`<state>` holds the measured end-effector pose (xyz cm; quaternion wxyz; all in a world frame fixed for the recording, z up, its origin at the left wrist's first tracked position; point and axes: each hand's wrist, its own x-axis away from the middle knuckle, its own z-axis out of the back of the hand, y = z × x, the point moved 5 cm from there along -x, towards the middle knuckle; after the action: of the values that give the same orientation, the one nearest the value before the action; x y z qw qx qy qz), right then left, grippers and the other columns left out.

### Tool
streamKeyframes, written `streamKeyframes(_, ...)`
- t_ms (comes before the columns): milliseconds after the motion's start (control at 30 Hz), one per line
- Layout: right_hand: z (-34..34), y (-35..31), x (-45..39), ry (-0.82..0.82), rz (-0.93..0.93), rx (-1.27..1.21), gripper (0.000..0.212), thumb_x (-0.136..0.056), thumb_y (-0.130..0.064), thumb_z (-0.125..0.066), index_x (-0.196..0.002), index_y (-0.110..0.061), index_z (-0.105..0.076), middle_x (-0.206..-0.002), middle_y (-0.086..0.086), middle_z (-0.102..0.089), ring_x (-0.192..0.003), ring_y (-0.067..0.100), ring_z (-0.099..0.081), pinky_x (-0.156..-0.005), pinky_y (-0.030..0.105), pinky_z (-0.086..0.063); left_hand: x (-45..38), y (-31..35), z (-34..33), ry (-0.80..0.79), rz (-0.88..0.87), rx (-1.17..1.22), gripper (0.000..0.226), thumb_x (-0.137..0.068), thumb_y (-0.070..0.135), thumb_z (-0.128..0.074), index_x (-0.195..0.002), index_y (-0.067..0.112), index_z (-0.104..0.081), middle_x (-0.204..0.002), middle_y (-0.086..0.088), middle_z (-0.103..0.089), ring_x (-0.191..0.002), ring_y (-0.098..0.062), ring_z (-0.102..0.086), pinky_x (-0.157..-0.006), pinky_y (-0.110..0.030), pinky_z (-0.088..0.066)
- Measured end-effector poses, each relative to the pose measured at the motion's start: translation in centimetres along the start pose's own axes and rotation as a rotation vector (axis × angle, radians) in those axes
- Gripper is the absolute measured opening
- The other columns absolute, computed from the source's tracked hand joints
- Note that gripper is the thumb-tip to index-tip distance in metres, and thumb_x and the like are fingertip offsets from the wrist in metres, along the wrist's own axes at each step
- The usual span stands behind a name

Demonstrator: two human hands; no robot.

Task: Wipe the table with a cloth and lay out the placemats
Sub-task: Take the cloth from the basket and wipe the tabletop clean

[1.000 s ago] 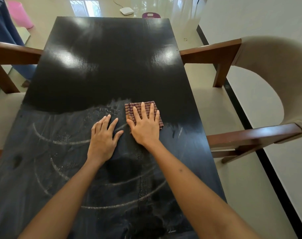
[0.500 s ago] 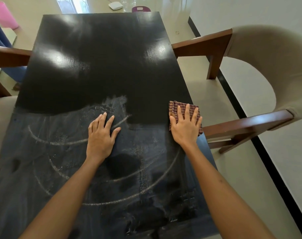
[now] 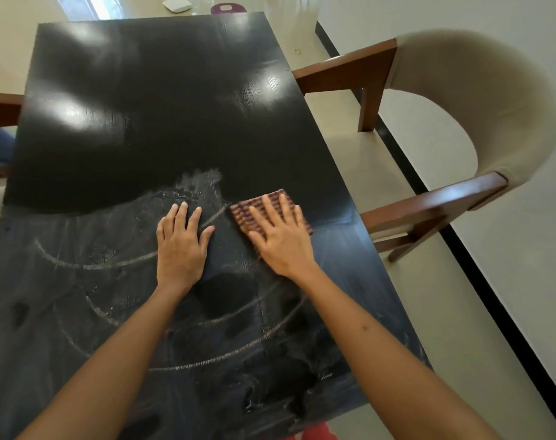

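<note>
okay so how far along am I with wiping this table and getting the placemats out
Done: the near half of the table shows hazy wipe streaks. In hand: your right hand presses the checked cloth flat at the streaks' far edge, while your left hand rests flat on the tabletop. Left: the glossy far half shows no streaks, and no placemats are in view, so laying them out hasn't begun.

Both arms extended forward, forearms bare. Left hand (image 3: 179, 246) flat, palm down, fingers (image 3: 181, 214) slightly spread. Right hand (image 3: 281, 239) flat, palm down, fingers splayed, angled up-left, just beside the left.
</note>
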<state>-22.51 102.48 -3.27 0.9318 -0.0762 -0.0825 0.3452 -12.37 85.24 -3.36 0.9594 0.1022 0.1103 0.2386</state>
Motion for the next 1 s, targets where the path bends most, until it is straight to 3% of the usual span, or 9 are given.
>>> streamKeyframes(167,1.4,9.4,3.8,0.064,-0.370,-0.004,0.062,-0.097,-0.057,-0.011,-0.154,-0.034,-0.010,-0.163,0.000,0.000,-0.149,0.029,0.008,-0.120,0.049,0.003,0.1,0.6,0.2,0.019,-0.129,-0.195,0.047,-0.102,0.038,-0.034,-0.135,0.008,-0.048,-0.144,-0.020,-0.041,-0.140,-0.036,-0.026,-0.115,-0.052,-0.016)
streamKeyframes(300,2.0,12.0,6.5,0.071,-0.544,-0.040,0.059,-0.101,-0.052,-0.021,-0.155,-0.029,-0.015,-0.163,0.004,-0.005,-0.149,0.033,0.001,-0.120,0.049,-0.002,1.0,1.8,0.9,0.029,-0.189,-0.217,0.046,-0.102,0.036,-0.035,-0.136,0.008,-0.048,-0.145,-0.020,-0.041,-0.140,-0.036,-0.027,-0.117,-0.051,-0.014)
streamKeyframes(400,2.1,10.2,6.1,0.064,-0.507,-0.032,0.058,-0.101,-0.051,-0.022,-0.154,-0.028,-0.017,-0.163,0.004,-0.006,-0.148,0.034,0.002,-0.120,0.051,0.000,2.7,2.2,1.2,0.033,-0.168,-0.152,0.046,-0.101,0.037,-0.036,-0.134,0.008,-0.049,-0.144,-0.019,-0.042,-0.140,-0.035,-0.030,-0.116,-0.049,-0.017)
streamKeyframes(500,1.4,5.4,5.6,0.031,-0.331,-0.026,0.062,-0.096,-0.055,-0.016,-0.154,-0.031,-0.014,-0.163,-0.001,-0.004,-0.149,0.030,0.007,-0.119,0.049,0.005,4.2,2.3,1.2,0.034,-0.117,-0.078,0.044,-0.099,0.035,-0.042,-0.131,0.007,-0.053,-0.142,-0.020,-0.045,-0.137,-0.036,-0.034,-0.112,-0.050,-0.026)
streamKeyframes(633,-0.1,-1.7,5.8,0.008,-0.133,-0.036,0.059,-0.098,-0.054,-0.023,-0.152,-0.033,-0.021,-0.163,-0.002,-0.010,-0.149,0.029,0.003,-0.120,0.049,0.003,5.8,2.9,0.1,-0.015,-0.101,-0.039,0.045,-0.100,0.036,-0.037,-0.132,0.008,-0.053,-0.141,-0.018,-0.045,-0.135,-0.033,-0.036,-0.110,-0.048,-0.030)
streamKeyframes(767,-0.5,-1.4,6.1,-0.001,-0.074,-0.013,0.057,-0.100,-0.053,-0.024,-0.153,-0.033,-0.019,-0.163,-0.002,-0.009,-0.149,0.029,0.003,-0.121,0.048,0.001,6.0,3.0,-0.1,-0.021,-0.065,0.009,0.045,-0.099,0.034,-0.043,-0.133,0.007,-0.051,-0.142,-0.017,-0.045,-0.135,-0.031,-0.036,-0.112,-0.047,-0.028)
streamKeyframes(867,-0.2,1.0,6.8,0.016,-0.120,-0.016,0.058,-0.100,-0.054,-0.022,-0.153,-0.033,-0.016,-0.163,-0.002,-0.006,-0.149,0.029,0.007,-0.120,0.047,0.003,6.0,2.9,-0.1,-0.011,-0.064,0.030,0.045,-0.099,0.034,-0.042,-0.133,0.007,-0.051,-0.142,-0.016,-0.045,-0.136,-0.030,-0.034,-0.113,-0.046,-0.025)
streamKeyframes(1000,0.9,7.7,9.4,0.077,-0.344,-0.016,0.059,-0.099,-0.054,-0.016,-0.154,-0.032,-0.009,-0.163,0.000,-0.002,-0.148,0.031,0.010,-0.120,0.049,0.005,6.0,2.9,0.0,0.010,-0.069,0.055,0.044,-0.099,0.034,-0.043,-0.132,0.005,-0.052,-0.142,-0.017,-0.045,-0.136,-0.031,-0.034,-0.114,-0.046,-0.023)
